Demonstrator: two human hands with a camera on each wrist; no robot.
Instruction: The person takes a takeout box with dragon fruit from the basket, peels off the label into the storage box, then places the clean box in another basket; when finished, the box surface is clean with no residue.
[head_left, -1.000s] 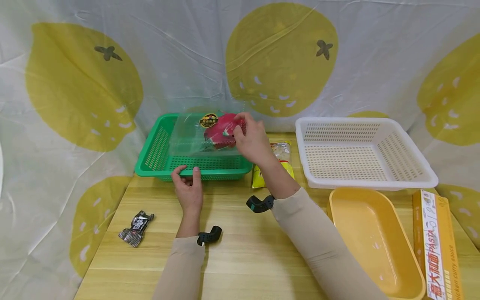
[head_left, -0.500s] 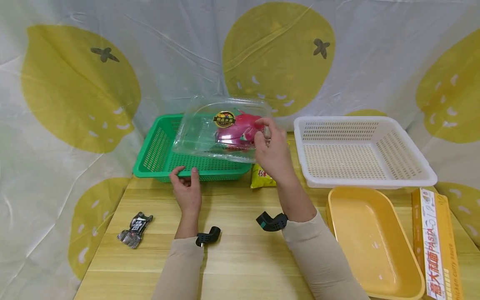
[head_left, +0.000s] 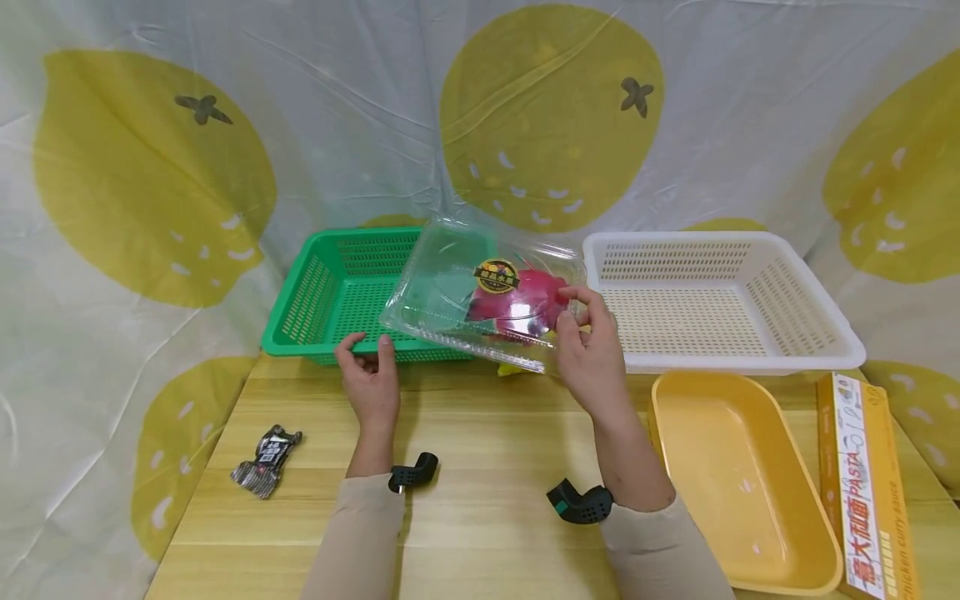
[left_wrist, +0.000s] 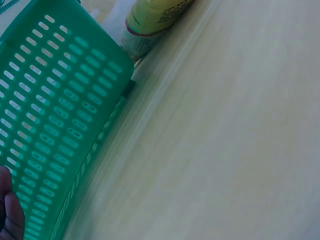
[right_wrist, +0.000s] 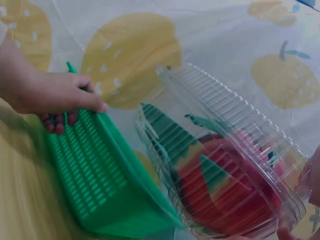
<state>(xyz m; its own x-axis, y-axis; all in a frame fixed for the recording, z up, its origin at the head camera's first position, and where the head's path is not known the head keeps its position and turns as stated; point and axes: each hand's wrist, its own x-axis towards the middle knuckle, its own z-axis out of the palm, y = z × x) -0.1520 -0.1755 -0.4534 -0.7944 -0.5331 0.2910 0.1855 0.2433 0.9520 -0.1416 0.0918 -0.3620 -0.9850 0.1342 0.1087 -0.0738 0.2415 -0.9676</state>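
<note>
My right hand (head_left: 592, 354) pinched the clear box (head_left: 486, 298), shifted toward four o'clock; my left hand (head_left: 371, 387) gripped the green basket (head_left: 288, 312).

The box (head_left: 862, 492) reads “意大利面 PASTA”, “Chicken curry sauce”; clear container (head_left: 483, 297), “精品水果”.

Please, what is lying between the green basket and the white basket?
A yellow packet, mostly hidden behind the clear container the right hand holds; the head view shows this.
</note>
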